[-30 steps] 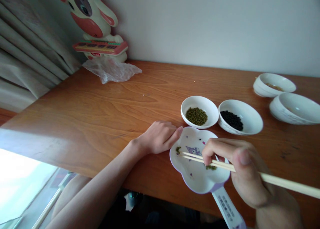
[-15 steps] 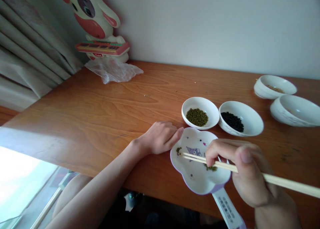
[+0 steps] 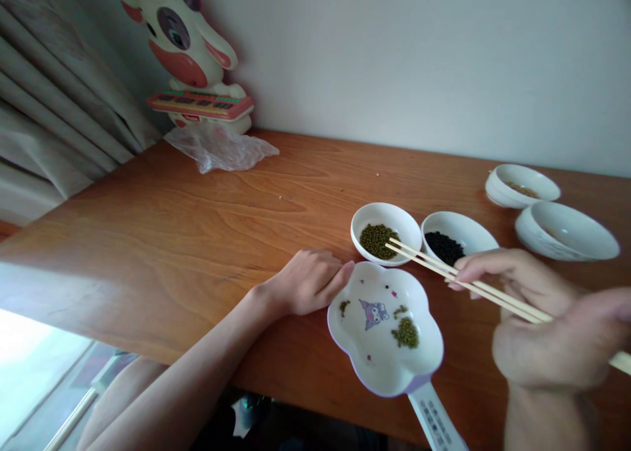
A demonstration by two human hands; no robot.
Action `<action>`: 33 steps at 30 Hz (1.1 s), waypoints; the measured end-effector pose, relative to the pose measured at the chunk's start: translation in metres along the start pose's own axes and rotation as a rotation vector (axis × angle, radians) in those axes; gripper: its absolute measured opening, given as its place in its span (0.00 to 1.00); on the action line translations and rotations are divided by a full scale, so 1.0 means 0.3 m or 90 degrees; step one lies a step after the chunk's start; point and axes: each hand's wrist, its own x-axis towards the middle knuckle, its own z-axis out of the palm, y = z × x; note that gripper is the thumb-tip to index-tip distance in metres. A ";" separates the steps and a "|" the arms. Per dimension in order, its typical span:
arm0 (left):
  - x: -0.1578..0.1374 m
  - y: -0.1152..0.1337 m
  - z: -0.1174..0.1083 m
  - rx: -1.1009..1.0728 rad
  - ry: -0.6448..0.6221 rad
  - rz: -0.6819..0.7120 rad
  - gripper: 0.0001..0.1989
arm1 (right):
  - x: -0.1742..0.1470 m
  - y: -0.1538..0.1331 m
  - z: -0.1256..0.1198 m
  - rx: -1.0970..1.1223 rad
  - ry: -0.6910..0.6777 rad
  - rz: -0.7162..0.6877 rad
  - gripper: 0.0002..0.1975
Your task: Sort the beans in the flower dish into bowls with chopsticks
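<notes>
My right hand [image 3: 537, 306] is closed around a pair of wooden chopsticks [image 3: 483, 292]. Their tips reach over the white bowl of green mung beans [image 3: 377, 240]; whether a bean is between them I cannot tell. Below that bowl lies a white flower-shaped dish [image 3: 379, 365] with a lilac rim, a cartoon print and a handle pointing towards me. Green beans [image 3: 406, 332] are heaped at its right side, with a few more at its left. My left hand [image 3: 310, 283], fingers curled, rests on the table with its thumb at the dish's upper-left rim.
A bowl of black beans [image 3: 445, 246] touches the mung bean bowl, partly behind my right hand. Two more white bowls, one with yellowish grains [image 3: 522, 189], stand at the far right. A cow toy keyboard [image 3: 202, 106] and a crumpled plastic bag [image 3: 221, 152] are at the back left.
The chopsticks have moved from the left part of the dish up to the mung bean bowl. My right hand has shifted right, uncovering the bean heap. My left hand stays at the rim.
</notes>
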 end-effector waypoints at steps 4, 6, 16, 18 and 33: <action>0.000 -0.002 -0.001 -0.001 -0.007 -0.002 0.26 | 0.125 -0.174 0.065 0.044 0.184 0.014 0.38; 0.000 -0.004 0.000 -0.001 -0.008 0.004 0.25 | 0.097 -0.202 0.078 0.061 0.090 0.002 0.39; -0.003 -0.012 0.008 0.014 0.000 0.027 0.25 | 0.096 -0.219 0.161 0.033 -0.243 0.009 0.37; -0.003 -0.011 0.007 0.017 -0.005 0.022 0.25 | 0.091 -0.218 0.158 0.033 -0.243 0.011 0.37; -0.002 -0.012 0.007 0.011 -0.002 0.018 0.25 | 0.092 -0.209 0.167 0.050 -0.216 0.004 0.36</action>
